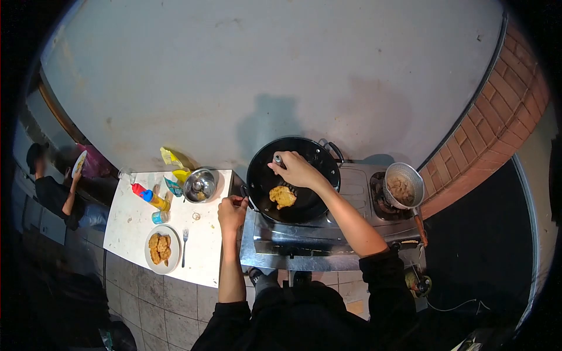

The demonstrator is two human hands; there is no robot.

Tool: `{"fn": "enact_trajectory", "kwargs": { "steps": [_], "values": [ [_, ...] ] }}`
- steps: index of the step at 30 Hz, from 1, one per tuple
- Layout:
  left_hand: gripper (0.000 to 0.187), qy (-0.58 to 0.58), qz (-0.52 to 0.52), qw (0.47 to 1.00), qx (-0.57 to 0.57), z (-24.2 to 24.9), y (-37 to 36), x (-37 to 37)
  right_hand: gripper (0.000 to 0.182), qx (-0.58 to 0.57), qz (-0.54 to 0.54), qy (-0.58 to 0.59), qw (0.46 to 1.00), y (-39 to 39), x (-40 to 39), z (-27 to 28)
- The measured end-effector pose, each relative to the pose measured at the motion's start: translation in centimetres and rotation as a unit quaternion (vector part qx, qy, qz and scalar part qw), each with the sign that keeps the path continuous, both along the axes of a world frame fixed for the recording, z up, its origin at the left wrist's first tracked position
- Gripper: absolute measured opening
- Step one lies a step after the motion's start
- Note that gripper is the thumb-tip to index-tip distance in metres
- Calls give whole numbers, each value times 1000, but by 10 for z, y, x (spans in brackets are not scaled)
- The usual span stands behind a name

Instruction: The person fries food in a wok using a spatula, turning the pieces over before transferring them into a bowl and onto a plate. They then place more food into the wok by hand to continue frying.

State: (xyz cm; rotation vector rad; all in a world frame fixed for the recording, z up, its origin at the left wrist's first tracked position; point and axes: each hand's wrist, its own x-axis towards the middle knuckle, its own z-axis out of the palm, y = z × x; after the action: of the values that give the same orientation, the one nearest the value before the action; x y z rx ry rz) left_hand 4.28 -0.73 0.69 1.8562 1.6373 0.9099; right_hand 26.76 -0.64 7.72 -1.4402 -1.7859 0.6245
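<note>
A black two-handled wok [263,161] sits on the stove, with one golden-brown fried patty [282,197] inside. Over the wok, my right hand [297,169] is closed around the upright handle of a spatula [278,159]. Its dark blade is mostly hidden by my hand and seems to meet the patty's edge. My left hand [232,213] is closed at the wok's left handle [244,191], its fingertips gripping there. To the left, a white plate [148,257] bears several fried pieces, and a fork [185,245] lies beside it.
On the white table [199,263] stand a metal bowl [200,186], red [139,189] and yellow [157,201] bottles and a small jar [160,217]. Right of the wok, a pot [404,186] of pale food sits on a burner. Another person [61,193] holds a plate at far left.
</note>
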Motion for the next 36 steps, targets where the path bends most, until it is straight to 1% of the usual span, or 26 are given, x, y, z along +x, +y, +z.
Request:
{"fn": "enact_trajectory", "kwargs": {
  "steps": [2,4,5,6,7,10,13,15,20,21,22,23,25,26,28,32,34,36],
  "values": [
    [23,3,3,1000,-3,-4,1,0,29,0,-1,-8,1000,-4,-5,4],
    [23,5,4,1000,-3,-2,1,0,30,34,-8,-16,999,-7,-8,7],
    [23,14,6,1000,5,-1,0,0,30,34,-9,-15,999,-9,-8,9],
    [24,23,7,1000,13,1,-1,0,29,9,-8,-21,1000,-10,-8,12],
    [24,24,7,1000,13,-1,0,0,33,-16,-6,-28,999,-11,-9,14],
    [25,27,3,1000,3,-3,2,-1,34,-30,-5,-36,999,-15,-11,17],
    [25,20,-1,1000,-11,-3,3,0,36,-26,7,-40,999,-20,-13,19],
    [24,21,-7,1000,10,-8,6,-1,37,-23,11,-45,999,-21,-14,17],
    [24,31,-5,999,-11,-9,8,-2,39,-34,27,-46,998,-22,-15,10],
    [25,36,-3,999,-16,-10,9,-2,32,29,28,-28,999,-20,-16,4],
    [25,35,-4,999,-17,-12,9,-2,29,92,30,-10,995,-19,-17,-1],
    [24,30,-7,1000,-3,-14,10,-2,29,92,30,-10,995,-17,-15,-6],
    [23,24,-10,1000,9,-14,8,-2,29,42,34,0,999,-19,-15,1],
    [24,28,-6,1000,12,-13,8,-2,29,42,35,0,999,-21,-13,5],
    [25,32,-2,999,14,-12,7,-2,37,-57,40,-33,997,-24,-12,15],
    [26,23,-6,1000,3,-11,8,-2,37,-58,49,-32,997,-23,-14,12],
    [27,16,-7,1000,-2,-13,8,-3,37,-27,45,-35,998,-22,-16,9],
    [28,25,-10,1000,8,-12,8,-3,38,-35,47,-38,998,-19,-16,7]
  ]
}}
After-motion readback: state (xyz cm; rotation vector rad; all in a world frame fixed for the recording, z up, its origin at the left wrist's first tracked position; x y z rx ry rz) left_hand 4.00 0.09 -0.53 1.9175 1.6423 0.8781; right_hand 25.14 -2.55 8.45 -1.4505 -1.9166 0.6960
